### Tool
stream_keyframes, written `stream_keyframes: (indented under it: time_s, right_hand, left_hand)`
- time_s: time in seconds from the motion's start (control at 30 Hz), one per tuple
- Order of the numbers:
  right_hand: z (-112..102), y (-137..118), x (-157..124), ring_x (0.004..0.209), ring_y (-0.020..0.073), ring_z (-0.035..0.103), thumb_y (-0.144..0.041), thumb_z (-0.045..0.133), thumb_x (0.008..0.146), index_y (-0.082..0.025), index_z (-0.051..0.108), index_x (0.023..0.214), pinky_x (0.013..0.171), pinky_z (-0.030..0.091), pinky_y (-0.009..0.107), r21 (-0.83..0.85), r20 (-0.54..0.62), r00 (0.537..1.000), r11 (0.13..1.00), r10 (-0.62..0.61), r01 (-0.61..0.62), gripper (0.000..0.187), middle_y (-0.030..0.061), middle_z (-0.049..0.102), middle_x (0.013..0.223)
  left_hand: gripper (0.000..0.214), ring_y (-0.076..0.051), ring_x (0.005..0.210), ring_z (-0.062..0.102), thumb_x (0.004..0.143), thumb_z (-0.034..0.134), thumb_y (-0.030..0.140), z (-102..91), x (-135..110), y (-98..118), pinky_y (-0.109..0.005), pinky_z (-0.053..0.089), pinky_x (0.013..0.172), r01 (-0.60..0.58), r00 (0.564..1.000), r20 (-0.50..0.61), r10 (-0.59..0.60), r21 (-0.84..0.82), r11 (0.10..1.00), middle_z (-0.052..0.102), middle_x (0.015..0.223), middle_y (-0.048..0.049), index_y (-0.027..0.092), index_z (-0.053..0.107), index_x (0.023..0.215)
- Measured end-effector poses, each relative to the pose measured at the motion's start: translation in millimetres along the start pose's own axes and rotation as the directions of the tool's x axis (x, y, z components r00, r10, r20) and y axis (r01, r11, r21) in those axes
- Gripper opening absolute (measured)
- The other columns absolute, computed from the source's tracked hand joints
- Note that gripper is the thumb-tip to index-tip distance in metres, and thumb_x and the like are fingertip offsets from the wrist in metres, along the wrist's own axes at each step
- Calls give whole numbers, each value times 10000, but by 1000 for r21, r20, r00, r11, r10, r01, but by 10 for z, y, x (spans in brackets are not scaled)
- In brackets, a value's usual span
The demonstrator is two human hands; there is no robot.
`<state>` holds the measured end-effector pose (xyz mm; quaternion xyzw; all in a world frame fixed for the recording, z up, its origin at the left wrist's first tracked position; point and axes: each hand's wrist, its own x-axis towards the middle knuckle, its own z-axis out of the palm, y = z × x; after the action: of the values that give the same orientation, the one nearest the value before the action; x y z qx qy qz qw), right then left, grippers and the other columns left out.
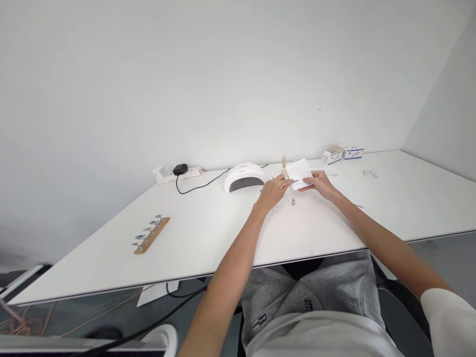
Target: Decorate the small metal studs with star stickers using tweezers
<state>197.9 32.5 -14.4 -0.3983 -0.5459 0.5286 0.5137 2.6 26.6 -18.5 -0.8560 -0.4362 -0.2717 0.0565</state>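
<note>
A white sheet (298,171) with rows of small printed marks, like a nail sticker sheet, is held up above the table. My right hand (320,183) grips it at its lower right edge, thumb in front and fingers behind. At the sheet's lower left, my left hand (274,191) is closed in a pinch around a slim tool, its tip meeting the sheet; whether it is a pair of tweezers I cannot tell. Below the hands lies a small shiny object (293,202). Just behind the sheet stands a small bottle with a gold-coloured cap (283,162).
A white dome-shaped nail lamp (245,173) is left of my hands. Further left are a power strip (191,172) with a black adapter (180,169) and a wooden stand (153,235) bearing several nail tips. Small boxes (332,154) stand against the wall; a clear sheet (370,173) lies right.
</note>
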Motion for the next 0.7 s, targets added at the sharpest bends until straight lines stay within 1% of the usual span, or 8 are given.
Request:
stream_keyframes:
  time_s: [0.23, 0.33, 0.43, 0.5, 0.57, 0.63, 0.7]
  right_hand:
    - [-41, 66, 48, 761, 257, 703, -65, 631, 701, -88, 701, 810, 743, 613, 464, -23, 3, 1000, 999, -24, 24, 131, 129, 727, 927]
    - [-39, 63, 44, 776, 256, 701, -68, 634, 700, -92, 704, 821, 743, 613, 459, -31, 7, 1000, 999, -24, 25, 142, 124, 728, 931]
    - [-19, 31, 25, 783, 258, 700, -70, 636, 705, -93, 705, 816, 744, 612, 465, -39, -13, 999, 999, -29, 29, 133, 123, 727, 937]
    - [-9, 18, 20, 774, 254, 702, -80, 655, 703, -94, 704, 810, 746, 612, 461, -42, -43, 998, 998, -39, 37, 119, 121, 727, 933]
    - [-5, 24, 26, 760, 248, 703, -101, 699, 681, -94, 701, 804, 750, 614, 448, -46, -70, 996, 998, -47, 43, 123, 118, 728, 919]
    - [-1, 47, 38, 760, 242, 701, -128, 747, 649, -98, 700, 793, 751, 615, 435, -49, -86, 995, 998, -49, 44, 155, 114, 729, 910]
    - [13, 75, 45, 780, 238, 698, -160, 776, 630, -106, 700, 779, 752, 617, 426, -47, -95, 995, 998, -42, 38, 176, 106, 730, 906]
  left_hand:
    - [320, -127, 657, 527, 948, 397, 242, 38, -1, -28, -240, 325, 558, 12, 1000, 0, -12, -13, 1000, 565, 834, -42, 268, 673, 1109]
    - [318, -125, 670, 536, 949, 396, 253, 49, 3, -37, -236, 351, 583, 17, 1000, -14, -18, -54, 998, 565, 833, -38, 264, 673, 1104]
    - [293, -135, 709, 550, 933, 431, 263, 50, 9, -37, -239, 386, 631, 34, 999, -32, -38, -101, 994, 581, 857, -41, 243, 674, 1095]
    - [289, -146, 732, 556, 923, 442, 255, 48, 13, -32, -247, 405, 665, 50, 997, -44, -58, -152, 987, 596, 860, -44, 223, 667, 1101]
    - [293, -148, 754, 561, 915, 429, 221, 45, 20, -26, -251, 417, 695, 56, 996, -56, -71, -239, 969, 614, 861, -45, 199, 661, 1094]
    - [280, -143, 768, 564, 899, 424, 188, 43, 28, -19, -249, 421, 712, 64, 992, -78, -95, -332, 941, 632, 880, -46, 172, 660, 1048]
    - [245, -138, 758, 560, 882, 435, 187, 42, 35, -12, -246, 421, 708, 90, 986, -94, -137, -392, 915, 644, 886, -44, 159, 655, 986]
